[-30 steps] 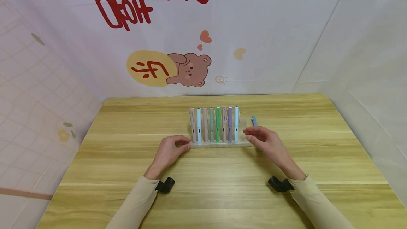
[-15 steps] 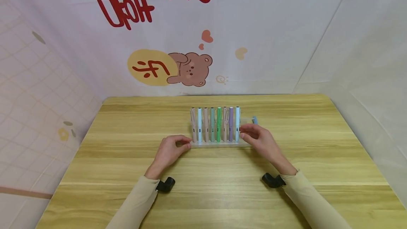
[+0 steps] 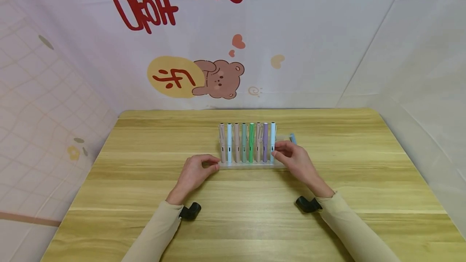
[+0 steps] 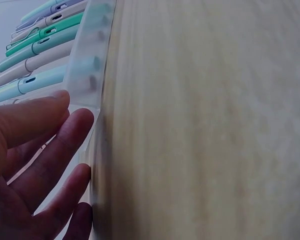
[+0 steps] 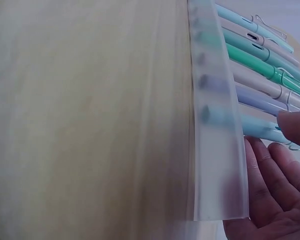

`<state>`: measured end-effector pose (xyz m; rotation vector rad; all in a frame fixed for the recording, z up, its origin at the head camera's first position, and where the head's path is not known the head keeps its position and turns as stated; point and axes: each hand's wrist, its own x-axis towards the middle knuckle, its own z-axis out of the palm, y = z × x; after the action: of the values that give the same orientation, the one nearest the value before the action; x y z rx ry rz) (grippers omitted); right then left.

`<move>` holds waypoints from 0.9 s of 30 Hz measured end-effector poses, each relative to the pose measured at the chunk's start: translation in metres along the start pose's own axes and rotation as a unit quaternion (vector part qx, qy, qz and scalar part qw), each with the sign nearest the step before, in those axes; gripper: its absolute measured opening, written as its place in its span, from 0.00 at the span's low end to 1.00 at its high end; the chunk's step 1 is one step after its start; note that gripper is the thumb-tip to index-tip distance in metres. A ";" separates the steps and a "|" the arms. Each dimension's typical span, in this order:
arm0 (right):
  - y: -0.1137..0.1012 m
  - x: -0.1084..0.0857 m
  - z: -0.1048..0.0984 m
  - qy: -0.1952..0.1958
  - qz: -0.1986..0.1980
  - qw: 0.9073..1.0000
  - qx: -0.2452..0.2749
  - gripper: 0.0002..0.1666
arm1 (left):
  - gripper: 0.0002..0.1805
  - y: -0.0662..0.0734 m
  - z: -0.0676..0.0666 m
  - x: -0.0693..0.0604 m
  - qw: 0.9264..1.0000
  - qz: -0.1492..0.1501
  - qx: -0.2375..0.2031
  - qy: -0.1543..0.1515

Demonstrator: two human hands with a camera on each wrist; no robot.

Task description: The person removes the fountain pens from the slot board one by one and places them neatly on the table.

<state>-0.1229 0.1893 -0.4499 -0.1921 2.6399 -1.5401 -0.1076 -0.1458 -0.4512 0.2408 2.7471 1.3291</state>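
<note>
A wood-grain table meets a white cloth wall printed with red lettering and a brown bear; the wall marks twelve o'clock. A translucent pen stand lies near the table's middle, its long front edge running from nine to three o'clock. Eight pens stand upright in it. From nine o'clock the colours run pinkish brown, light blue, pinkish brown, grey-green, green, pinkish brown, purple and light blue.

The left hand touches the stand's nine o'clock end, its fingers loosely bent; whether they pinch the end cannot be told. The right hand reaches in from three o'clock, thumb and fingers closed about the end pen, the light blue one nearest that side. Just beyond this hand, at two o'clock from the stand's middle, a blue object is partly hidden. Both forearms enter from six o'clock in beige sleeves, each wrist bearing a black device.
</note>
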 end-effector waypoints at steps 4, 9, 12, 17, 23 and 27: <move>0.000 0.002 0.002 0.005 0.005 1.000 -0.006 0.20 | 0.07 0.000 0.000 0.000 1.000 0.000 -0.001 0.000; -0.002 0.003 0.004 0.012 0.009 1.000 -0.007 0.17 | 0.07 -0.001 0.001 0.000 1.000 0.009 0.000 0.002; -0.002 0.003 0.004 0.014 0.006 1.000 -0.007 0.16 | 0.06 -0.002 0.002 0.001 1.000 0.010 -0.001 0.002; -0.003 0.003 0.004 0.020 -0.002 1.000 -0.002 0.15 | 0.06 -0.003 0.003 0.001 1.000 0.011 0.001 0.004; -0.004 0.003 0.004 0.027 -0.012 1.000 0.002 0.15 | 0.06 -0.001 0.002 0.000 1.000 0.008 0.000 0.003; -0.004 0.003 0.003 0.033 -0.022 0.999 0.007 0.15 | 0.06 -0.001 0.002 -0.001 1.000 0.006 0.002 0.003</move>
<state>-0.1247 0.1839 -0.4476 -0.2039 2.6919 -1.6045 -0.1067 -0.1450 -0.4532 0.2550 2.7576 1.3286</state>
